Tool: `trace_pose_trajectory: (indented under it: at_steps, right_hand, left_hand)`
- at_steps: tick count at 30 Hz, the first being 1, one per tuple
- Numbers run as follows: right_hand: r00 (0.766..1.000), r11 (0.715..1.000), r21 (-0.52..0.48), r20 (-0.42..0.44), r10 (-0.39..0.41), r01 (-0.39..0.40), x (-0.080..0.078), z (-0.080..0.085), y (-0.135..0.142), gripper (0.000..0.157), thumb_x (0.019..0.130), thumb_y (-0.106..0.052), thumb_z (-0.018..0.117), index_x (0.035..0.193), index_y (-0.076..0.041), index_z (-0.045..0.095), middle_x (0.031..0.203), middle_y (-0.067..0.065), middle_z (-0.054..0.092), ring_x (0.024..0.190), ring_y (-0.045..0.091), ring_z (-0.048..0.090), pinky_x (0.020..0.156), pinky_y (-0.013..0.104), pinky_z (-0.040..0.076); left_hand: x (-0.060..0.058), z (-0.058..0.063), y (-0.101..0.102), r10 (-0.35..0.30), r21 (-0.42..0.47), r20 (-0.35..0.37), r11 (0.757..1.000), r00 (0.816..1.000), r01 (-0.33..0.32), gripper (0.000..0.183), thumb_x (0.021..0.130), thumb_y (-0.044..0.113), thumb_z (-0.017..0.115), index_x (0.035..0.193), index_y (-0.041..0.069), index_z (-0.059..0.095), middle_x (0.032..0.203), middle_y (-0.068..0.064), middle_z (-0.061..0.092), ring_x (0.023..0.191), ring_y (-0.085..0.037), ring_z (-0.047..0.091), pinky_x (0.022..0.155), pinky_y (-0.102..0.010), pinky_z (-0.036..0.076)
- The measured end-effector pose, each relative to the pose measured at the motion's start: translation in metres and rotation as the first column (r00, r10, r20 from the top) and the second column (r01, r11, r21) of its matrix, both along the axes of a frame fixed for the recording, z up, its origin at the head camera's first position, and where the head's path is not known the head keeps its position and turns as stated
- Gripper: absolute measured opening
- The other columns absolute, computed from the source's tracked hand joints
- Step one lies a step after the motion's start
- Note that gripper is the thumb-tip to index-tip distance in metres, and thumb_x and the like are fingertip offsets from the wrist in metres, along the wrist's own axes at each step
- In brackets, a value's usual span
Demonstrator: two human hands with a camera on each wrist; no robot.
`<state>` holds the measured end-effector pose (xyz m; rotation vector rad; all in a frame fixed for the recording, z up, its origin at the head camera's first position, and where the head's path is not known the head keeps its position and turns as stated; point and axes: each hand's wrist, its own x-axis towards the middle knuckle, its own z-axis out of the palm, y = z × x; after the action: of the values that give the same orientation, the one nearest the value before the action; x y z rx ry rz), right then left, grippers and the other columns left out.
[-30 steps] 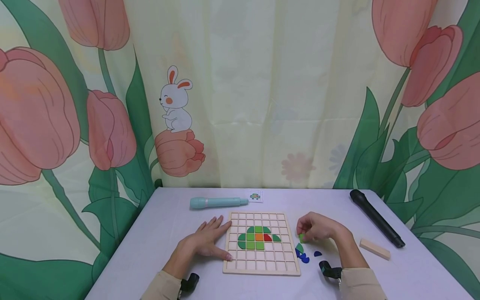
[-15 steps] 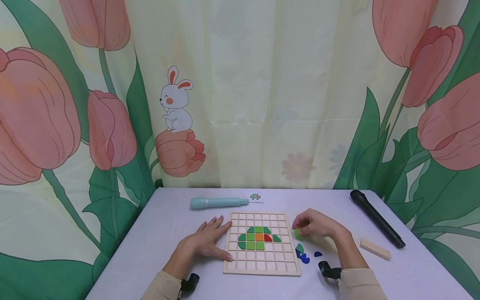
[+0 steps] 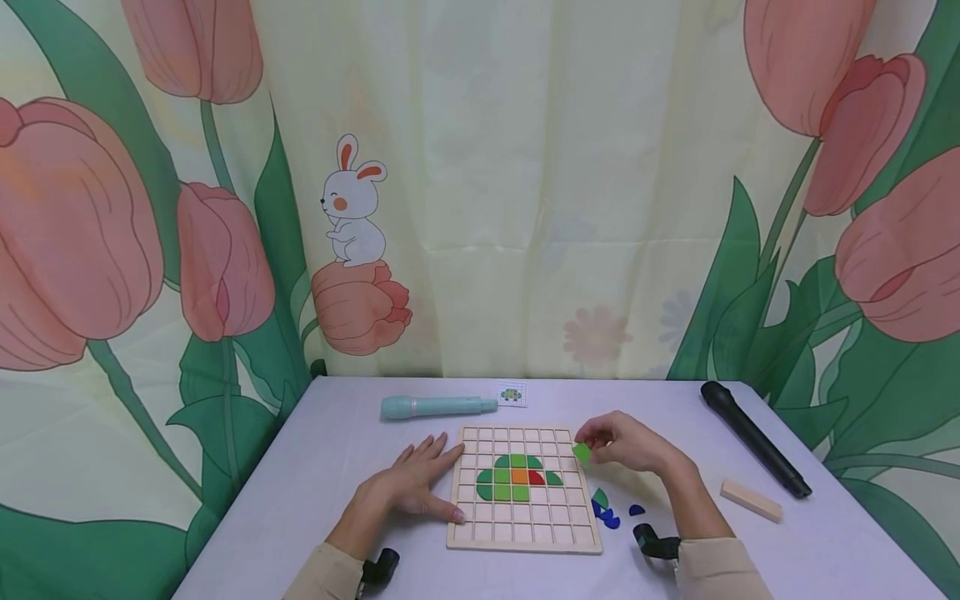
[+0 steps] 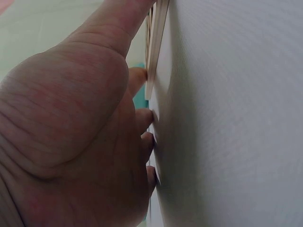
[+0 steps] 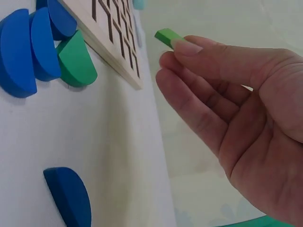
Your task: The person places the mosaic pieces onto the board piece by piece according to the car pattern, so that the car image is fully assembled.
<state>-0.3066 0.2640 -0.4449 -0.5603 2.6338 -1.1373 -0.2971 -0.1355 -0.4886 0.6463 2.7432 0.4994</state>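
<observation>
A wooden grid board lies on the white table, with green, orange and red tiles set in its middle cells. My left hand rests spread at the board's left edge, thumb and a fingertip touching the frame. My right hand pinches a light green square tile just off the board's right edge; in the right wrist view the tile sticks out past the thumb tip. Below that hand lie a dark green quarter-round tile and several blue half-round tiles. One blue half-round tile lies apart.
Behind the board lie a light teal capped stick and a small printed pattern card. At the right are a black microphone-shaped rod and a wooden block. A tulip-patterned curtain hangs behind the table.
My right hand has moved up and left from beside the loose tiles to the board's right edge, carrying the light green tile. The left hand has stayed put.
</observation>
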Motion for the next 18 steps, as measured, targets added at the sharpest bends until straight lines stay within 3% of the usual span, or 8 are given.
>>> trace_pose_trajectory:
  at_steps: [8,18]
  right_hand:
    - [0.998,1.0,-0.011,-0.066,-0.006,0.006,-0.001,0.004,-0.004,0.024,0.089,-0.005,0.08,0.111,-0.01,0.076,0.099,0.004,0.072,0.086,0.018,0.061,0.076,0.024,0.057]
    - [0.996,0.999,-0.023,-0.087,-0.026,0.024,-0.001,0.003,-0.02,0.024,0.087,-0.014,0.084,0.11,-0.013,0.075,0.095,0.002,0.07,0.086,0.019,0.062,0.076,0.023,0.057]
  left_hand:
    - [-0.002,-0.001,-0.001,0.005,-0.008,-0.001,1.0,1.0,-0.005,0.119,0.069,0.08,0.078,0.165,0.03,0.03,0.176,-0.01,0.016,0.164,-0.034,0.009,0.13,-0.061,0.01]
    - [-0.001,-0.002,-0.001,-0.002,-0.003,-0.009,1.0,1.0,0.002,0.119,0.07,0.078,0.079,0.166,0.029,0.029,0.175,-0.011,0.016,0.163,-0.034,0.01,0.13,-0.061,0.01]
